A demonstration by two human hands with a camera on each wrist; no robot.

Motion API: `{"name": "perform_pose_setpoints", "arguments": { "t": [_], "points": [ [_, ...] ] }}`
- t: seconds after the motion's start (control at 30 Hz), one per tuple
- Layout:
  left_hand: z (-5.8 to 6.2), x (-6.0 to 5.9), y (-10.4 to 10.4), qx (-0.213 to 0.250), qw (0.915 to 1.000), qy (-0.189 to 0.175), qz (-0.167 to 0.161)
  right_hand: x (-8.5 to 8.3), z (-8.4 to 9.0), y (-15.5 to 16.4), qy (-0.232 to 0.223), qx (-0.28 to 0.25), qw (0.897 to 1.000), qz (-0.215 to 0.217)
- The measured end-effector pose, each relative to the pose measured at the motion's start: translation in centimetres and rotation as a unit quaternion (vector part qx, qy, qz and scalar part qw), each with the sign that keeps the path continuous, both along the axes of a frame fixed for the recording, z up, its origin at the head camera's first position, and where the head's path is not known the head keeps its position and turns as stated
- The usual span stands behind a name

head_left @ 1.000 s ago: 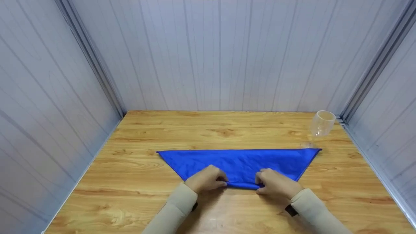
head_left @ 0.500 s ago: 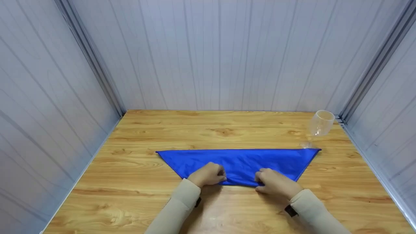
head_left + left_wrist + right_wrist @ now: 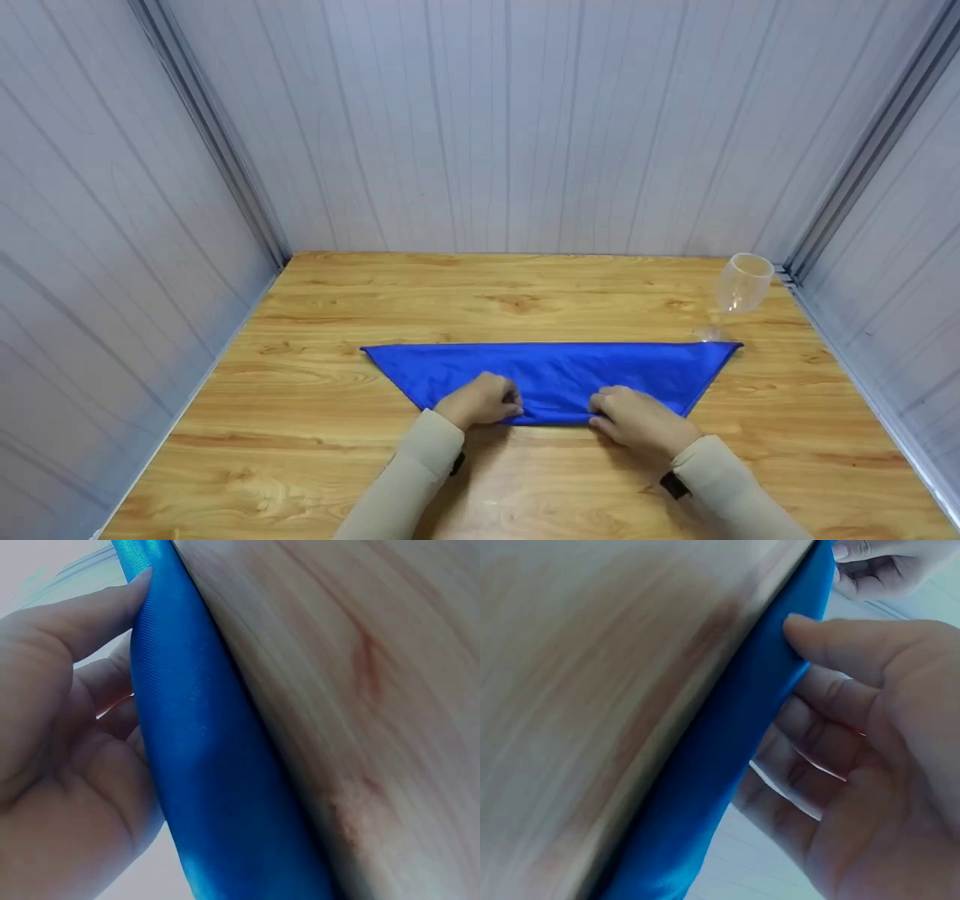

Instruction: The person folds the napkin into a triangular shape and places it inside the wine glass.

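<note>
A blue cloth (image 3: 555, 375) lies on the wooden table, wide along its far edge and narrower toward me, with its near edge rolled or folded over. My left hand (image 3: 481, 400) pinches that near edge left of the middle; the left wrist view shows the thumb on the folded band of cloth (image 3: 202, 735) and the fingers behind it. My right hand (image 3: 641, 421) pinches the same edge farther right. In the right wrist view its thumb presses the blue fold (image 3: 727, 727), fingers curled behind.
A clear stemmed glass (image 3: 744, 283) stands at the back right, its foot close to the cloth's far right corner. White panel walls (image 3: 495, 127) enclose the wooden table (image 3: 300, 465) at the back and both sides.
The cloth's near edge has moved slightly away from me as the fold turned over. My left hand has shifted a little forward; the right hand has barely moved. The glass stays put.
</note>
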State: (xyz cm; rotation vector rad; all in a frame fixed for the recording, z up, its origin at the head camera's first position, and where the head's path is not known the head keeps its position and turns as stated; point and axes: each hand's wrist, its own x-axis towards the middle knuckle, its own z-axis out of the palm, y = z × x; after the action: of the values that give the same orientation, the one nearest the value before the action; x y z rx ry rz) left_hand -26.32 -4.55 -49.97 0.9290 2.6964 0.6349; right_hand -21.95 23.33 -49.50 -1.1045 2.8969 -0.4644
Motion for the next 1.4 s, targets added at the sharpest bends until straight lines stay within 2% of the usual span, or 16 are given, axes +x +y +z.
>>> {"name": "perform_pose_setpoints", "arguments": {
  "t": [0.17, 0.4, 0.6, 0.8, 1.03, 1.23, 1.3, 1.4],
  "points": [
    [-0.2, -0.3, -0.1, 0.003, 1.0, -0.007, 0.0, -0.5, 0.0, 0.2, -0.004, -0.004, 1.0, 0.0],
    [-0.3, -0.4, -0.1, 0.008, 0.9999, -0.015, -0.001, -0.9, -0.2, 0.4, -0.045, -0.005, 0.999, -0.029],
    [-0.4, -0.4, -0.2, 0.018, 0.9998, -0.006, -0.006, -1.1, -0.2, 0.3, -0.038, 0.006, 0.999, -0.038],
    [-0.5, -0.4, -0.3, 0.021, 0.9995, -0.021, -0.005, -1.3, 0.1, 0.0, -0.071, 0.023, 0.996, -0.056],
    [-0.5, -0.6, -0.4, 0.021, 0.9992, -0.033, 0.002, -1.4, 0.2, -0.1, -0.05, 0.029, 0.997, -0.052],
    [-0.6, -0.7, -0.4, 0.025, 0.9988, -0.041, 0.011, -1.8, -0.1, 0.2, -0.057, 0.025, 0.995, -0.075],
    [-0.5, -0.6, -0.5, 0.026, 0.9987, -0.041, 0.015, -1.9, -0.2, 0.2, -0.037, 0.027, 0.996, -0.075],
    [-0.5, -0.6, -0.5, 0.029, 0.9984, -0.044, 0.021, -2.0, -0.5, 0.3, 0.017, 0.028, 0.998, -0.06]
  ]
}}
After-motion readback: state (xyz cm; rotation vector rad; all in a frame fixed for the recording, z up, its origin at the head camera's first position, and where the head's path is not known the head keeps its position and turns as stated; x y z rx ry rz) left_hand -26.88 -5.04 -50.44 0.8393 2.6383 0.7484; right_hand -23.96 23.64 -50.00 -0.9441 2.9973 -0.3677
